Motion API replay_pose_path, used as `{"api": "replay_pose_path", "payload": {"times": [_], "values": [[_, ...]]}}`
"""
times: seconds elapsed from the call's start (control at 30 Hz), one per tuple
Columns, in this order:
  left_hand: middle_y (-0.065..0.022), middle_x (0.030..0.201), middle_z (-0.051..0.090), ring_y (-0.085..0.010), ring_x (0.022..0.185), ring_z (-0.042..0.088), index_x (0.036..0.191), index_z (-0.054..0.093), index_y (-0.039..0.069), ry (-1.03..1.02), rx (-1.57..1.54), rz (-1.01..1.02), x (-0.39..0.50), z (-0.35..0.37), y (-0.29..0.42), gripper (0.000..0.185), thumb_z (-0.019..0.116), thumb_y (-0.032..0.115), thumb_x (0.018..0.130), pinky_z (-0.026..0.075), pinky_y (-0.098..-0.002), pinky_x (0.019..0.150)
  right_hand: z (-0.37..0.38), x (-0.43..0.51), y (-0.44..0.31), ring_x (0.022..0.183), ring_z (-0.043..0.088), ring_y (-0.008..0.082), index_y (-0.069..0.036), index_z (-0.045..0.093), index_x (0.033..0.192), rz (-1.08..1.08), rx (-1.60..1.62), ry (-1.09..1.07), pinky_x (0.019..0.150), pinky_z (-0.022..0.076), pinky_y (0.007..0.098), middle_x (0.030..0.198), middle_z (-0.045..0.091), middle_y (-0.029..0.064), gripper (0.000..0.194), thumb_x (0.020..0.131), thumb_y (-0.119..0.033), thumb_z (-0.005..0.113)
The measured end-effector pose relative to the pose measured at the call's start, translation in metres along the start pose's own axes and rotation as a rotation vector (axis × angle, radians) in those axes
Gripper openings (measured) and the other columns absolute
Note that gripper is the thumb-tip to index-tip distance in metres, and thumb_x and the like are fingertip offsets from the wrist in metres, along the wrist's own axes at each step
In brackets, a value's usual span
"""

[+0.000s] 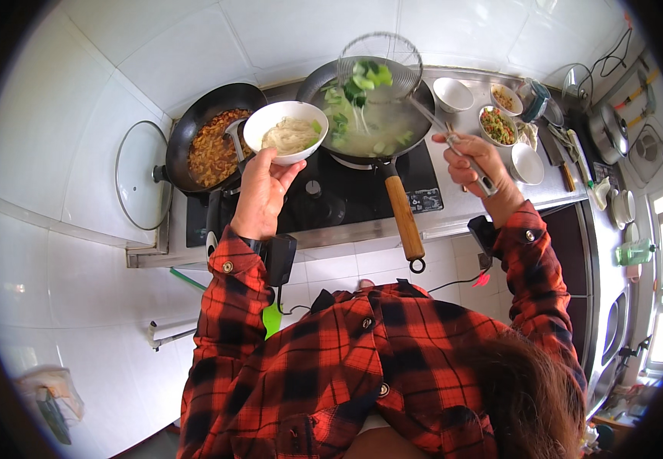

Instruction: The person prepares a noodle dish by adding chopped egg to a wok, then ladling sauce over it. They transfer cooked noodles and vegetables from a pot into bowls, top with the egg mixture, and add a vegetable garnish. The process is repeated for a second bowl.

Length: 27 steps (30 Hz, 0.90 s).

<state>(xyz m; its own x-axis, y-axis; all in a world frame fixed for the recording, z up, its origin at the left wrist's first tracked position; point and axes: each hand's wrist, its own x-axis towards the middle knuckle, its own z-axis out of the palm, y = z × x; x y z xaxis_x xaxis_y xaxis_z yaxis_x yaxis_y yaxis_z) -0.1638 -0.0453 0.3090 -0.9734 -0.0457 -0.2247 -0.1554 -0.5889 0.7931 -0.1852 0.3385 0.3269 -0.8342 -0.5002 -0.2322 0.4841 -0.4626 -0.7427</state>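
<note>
My left hand (264, 198) holds up a white bowl (255, 127) from below and the near side. Pale noodles (289, 136) and a bit of green vegetable lie in it. In my right hand (480, 160) is the metal handle of a wire-mesh strainer (409, 66), whose basket is raised over a wok (310, 86). Leafy greens (369, 77) sit in the basket, with pale noodle strands hanging beneath. Cloudy, steaming liquid with more greens fills the wok. Its wooden handle (405, 218) points towards me. Thin brown stick ends, possibly chopsticks, show by my right hand.
Left of the bowl stands a dark pan (179, 135) of chunky brown food with a spatula (234, 135) in it. A glass lid (143, 175) leans on the wall. To the right are white bowls (453, 94), a bowl of chopped vegetables (498, 126) and a knife (555, 152).
</note>
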Motion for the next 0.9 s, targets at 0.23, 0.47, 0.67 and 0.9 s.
{"api": "replay_pose_path", "payload": {"times": [0.23,0.47,0.67,0.9], "values": [[-0.0130,0.109,0.064,-0.0197,0.092,0.064,0.118,0.054,-0.005,-0.006,0.040,-0.004,0.011,0.012,-0.001,0.035,0.053,0.018,0.092,0.056,-0.0311,0.084,0.057,-0.014,-0.071,0.041,0.032,0.0046,0.008,0.051,0.123,-0.225,-0.198,-0.074,0.035,0.0248,0.0179,0.062,0.039,-0.0019,0.034,0.098,-0.013,0.043],[-0.0137,0.109,0.062,-0.0219,0.094,0.063,0.120,0.052,-0.005,-0.051,0.092,-0.008,0.034,0.024,-0.016,0.038,0.056,0.019,0.091,0.056,-0.0324,0.081,0.113,-0.029,-0.140,0.042,0.033,0.0021,0.010,0.044,0.130,-0.335,-0.342,-0.203,0.036,0.0260,0.0164,0.065,0.039,-0.0028,0.038,0.101,-0.013,0.039],[-0.0183,0.122,0.054,-0.0263,0.108,0.057,0.125,0.048,-0.009,-0.021,0.110,0.002,0.051,0.047,-0.030,0.044,0.056,0.017,0.090,0.056,-0.0356,0.083,0.151,-0.036,-0.175,0.039,0.032,0.0009,0.010,0.035,0.138,-0.439,-0.530,-0.260,0.036,0.0297,0.0149,0.065,0.037,-0.0028,0.043,0.103,-0.014,0.035],[-0.0199,0.122,0.054,-0.0313,0.107,0.058,0.130,0.042,-0.009,-0.122,-0.087,-0.070,0.074,0.057,-0.042,0.048,0.056,0.014,0.090,0.054,-0.0372,0.088,0.127,-0.036,-0.112,0.040,0.036,0.0055,0.011,0.045,0.128,-0.365,-0.701,-0.039,0.037,0.0297,0.0193,0.062,0.043,-0.0013,0.042,0.097,-0.017,0.045]]}}
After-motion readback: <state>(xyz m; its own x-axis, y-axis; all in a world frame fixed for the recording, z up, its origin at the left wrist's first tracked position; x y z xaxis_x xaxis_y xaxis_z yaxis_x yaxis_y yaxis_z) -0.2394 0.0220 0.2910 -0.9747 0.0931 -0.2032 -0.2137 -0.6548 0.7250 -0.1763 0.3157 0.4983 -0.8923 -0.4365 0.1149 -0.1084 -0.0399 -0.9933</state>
